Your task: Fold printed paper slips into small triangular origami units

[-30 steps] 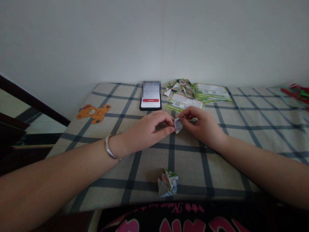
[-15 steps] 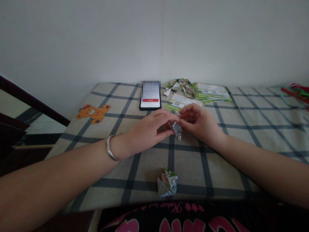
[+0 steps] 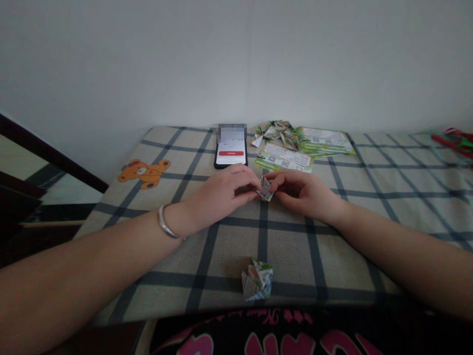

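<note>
Between my two hands is a small folded paper piece, printed and whitish, held just above the cloth or resting on it; I cannot tell which. My left hand, with a silver bangle at the wrist, pinches its left side between thumb and fingers. On the right edge, my right hand pinches it with thumb and forefinger, the other fingers curled. Nearer to me, a folded paper model with pointed flaps stands on the checked tablecloth.
A phone with a lit screen lies beyond my left hand. Behind my right hand are folded paper pieces, a printed leaflet and a leaflet stack. A bear picture is at left, a red-green object far right.
The paper piece between my hands has turned, and its pointed end no longer hangs downward. My right hand has dropped slightly, its fingers closing on the piece; my left hand has shifted slightly left.
</note>
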A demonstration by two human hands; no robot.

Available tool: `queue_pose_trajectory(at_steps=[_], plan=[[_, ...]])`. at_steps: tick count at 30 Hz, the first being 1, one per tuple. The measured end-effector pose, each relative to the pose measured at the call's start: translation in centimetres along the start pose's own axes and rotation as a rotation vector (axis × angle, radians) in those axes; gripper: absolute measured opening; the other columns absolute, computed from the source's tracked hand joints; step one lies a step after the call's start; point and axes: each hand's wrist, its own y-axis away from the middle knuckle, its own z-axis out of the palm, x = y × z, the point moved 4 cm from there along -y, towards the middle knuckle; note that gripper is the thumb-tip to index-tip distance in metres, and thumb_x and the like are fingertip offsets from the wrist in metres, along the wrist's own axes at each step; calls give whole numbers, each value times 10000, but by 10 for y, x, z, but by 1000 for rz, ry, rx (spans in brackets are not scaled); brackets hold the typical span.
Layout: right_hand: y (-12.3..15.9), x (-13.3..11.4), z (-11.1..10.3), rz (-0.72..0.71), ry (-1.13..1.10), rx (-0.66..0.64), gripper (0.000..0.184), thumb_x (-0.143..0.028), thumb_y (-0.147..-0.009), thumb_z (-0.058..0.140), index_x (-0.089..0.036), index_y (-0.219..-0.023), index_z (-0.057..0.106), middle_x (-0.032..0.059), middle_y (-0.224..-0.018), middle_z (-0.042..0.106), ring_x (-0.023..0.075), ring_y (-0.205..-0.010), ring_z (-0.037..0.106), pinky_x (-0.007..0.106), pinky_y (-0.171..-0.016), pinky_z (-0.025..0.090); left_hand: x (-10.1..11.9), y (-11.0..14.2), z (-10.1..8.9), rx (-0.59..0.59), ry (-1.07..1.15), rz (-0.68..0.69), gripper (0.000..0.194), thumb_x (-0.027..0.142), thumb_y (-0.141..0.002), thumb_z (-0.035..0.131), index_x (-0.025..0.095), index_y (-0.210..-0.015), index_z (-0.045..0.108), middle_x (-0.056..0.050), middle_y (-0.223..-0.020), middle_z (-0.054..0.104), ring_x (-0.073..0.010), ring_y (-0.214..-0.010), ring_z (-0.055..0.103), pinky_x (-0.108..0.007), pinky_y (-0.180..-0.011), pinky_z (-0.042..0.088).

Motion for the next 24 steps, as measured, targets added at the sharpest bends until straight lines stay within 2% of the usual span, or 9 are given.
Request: queue_pose_trajectory(at_steps=[4,7,13,20,24], plan=[[1,-3,-2,-33,128,-43,105,-235,-767,698,-197,-856,657,81,-1170,672,172,-916,682,325,-815,560,0,0,0,4,-19,-8,64,166,-869,642,181,-931,636,-16,-981,623,-136,-966,573,-280,-888,465],[0,-4,-4,-50,174,-7,118,-291,-766,726,-201,-821,674,68,-1068,712,192,-953,674,341,-843,548,0,0,2,-5,-34,-4,39,190,-883,629,189,-922,635,-10,-978,624,-137,-970,572,-281,-883,463],[0,-2,-5,55,252,69,99,-283,-783,704,-187,-786,679,52,-867,732,173,-778,666,333,-730,544,0,1,3,-17,-125,-57,64,238,-877,645,179,-894,629,-15,-936,658,-168,-929,590,-330,-866,460],[0,-3,-2,17,171,64,124,-261,-800,677,-195,-714,617,34,-820,705,154,-742,641,311,-673,524,6,3,2,104,-95,-86,96,195,-812,703,171,-786,613,-5,-880,686,-167,-880,615,-338,-836,471],[-1,-2,-3,5,147,89,117,-244,-792,679,-199,-715,603,27,-783,695,148,-726,632,301,-661,514,5,4,2,148,37,-186,132,173,-817,660,168,-751,547,-1,-866,670,-134,-824,625,-289,-757,490]])
